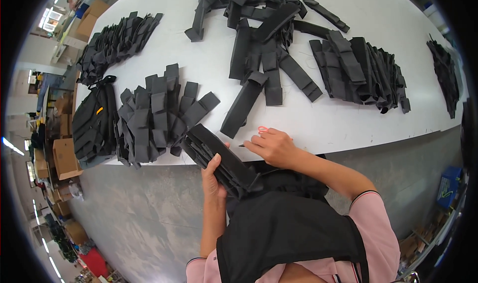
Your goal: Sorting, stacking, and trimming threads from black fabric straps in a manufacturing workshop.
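Observation:
My left hand (212, 178) is closed around a stack of folded black fabric strips (219, 156), its thumb lying across the side. The stack is tilted at the table's front edge. Just right of it, my right hand (271, 147) grips small scissors (262, 129) with a pinkish-red handle loop; a dark tip pokes out to the left, apart from the stack. How the fingers sit in the loops is partly hidden. A single black strip (244, 104) lies slanted on the white table (294, 126), beyond both hands.
A loose heap of black strips (269, 59) spreads over the middle. Rows of strips stand at the right (368, 74), far left (114, 44) and near left (154, 111). A black backpack (94, 121) lies at the left edge, a dark bundle (443, 76) at the far right.

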`<state>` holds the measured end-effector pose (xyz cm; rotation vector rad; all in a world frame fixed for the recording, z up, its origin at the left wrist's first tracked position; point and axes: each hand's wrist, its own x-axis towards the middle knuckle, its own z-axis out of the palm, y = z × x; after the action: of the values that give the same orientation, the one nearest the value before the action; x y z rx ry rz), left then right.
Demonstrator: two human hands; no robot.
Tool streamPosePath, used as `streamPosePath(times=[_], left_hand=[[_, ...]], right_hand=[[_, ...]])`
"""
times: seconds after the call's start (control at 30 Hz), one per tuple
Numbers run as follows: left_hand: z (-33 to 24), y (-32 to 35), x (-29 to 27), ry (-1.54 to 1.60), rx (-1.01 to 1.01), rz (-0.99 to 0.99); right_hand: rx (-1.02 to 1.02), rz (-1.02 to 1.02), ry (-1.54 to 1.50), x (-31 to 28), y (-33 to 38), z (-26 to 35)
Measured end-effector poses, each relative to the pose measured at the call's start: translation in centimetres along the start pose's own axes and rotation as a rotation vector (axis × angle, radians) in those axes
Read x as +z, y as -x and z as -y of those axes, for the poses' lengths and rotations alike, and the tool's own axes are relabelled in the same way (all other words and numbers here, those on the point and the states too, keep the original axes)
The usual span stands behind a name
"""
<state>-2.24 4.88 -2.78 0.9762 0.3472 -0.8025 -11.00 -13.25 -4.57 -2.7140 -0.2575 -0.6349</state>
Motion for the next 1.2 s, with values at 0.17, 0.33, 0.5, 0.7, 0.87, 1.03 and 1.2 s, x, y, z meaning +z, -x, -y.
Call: streamPosePath(times=[0.17, 0.33, 0.5, 0.7, 0.87, 1.03, 1.2], left_hand=[[-0.2, 0.0, -0.8, 0.021, -0.014, -0.012], [-0.2, 0.0, -0.7, 0.025, -0.031, 0.003], [0.2, 0.0, -0.6, 0.033, -0.033, 0.006], [-0.2, 0.2, -1.8, 0.039, -0.020, -0.041], [-0.5, 0.2, -1.2, 0.054, -0.010, -0.019], [-0.5, 0.2, -1.0, 0.074, -0.024, -0.023], [-0.5, 0.2, -1.0, 0.089, -0.009, -0.044]], right_hand=[[0.166, -0.025, -0.089, -2.0, 2.5, 0.3], [0.102, -0.001, -0.072, -1.3, 1.7, 0.8], [0.034, -0.047, -0.029, 1.3, 0.1, 0.5], [0.353, -0.043, -0.121, 0.3, 0.1, -0.6], [0.198, -0.027, -0.113, -0.2, -0.7, -1.2], [-0.022, 0.055, -0.087, 1.4, -1.4, -0.1], [0.129, -0.004, -0.188, 1.7, -1.9, -0.7]])
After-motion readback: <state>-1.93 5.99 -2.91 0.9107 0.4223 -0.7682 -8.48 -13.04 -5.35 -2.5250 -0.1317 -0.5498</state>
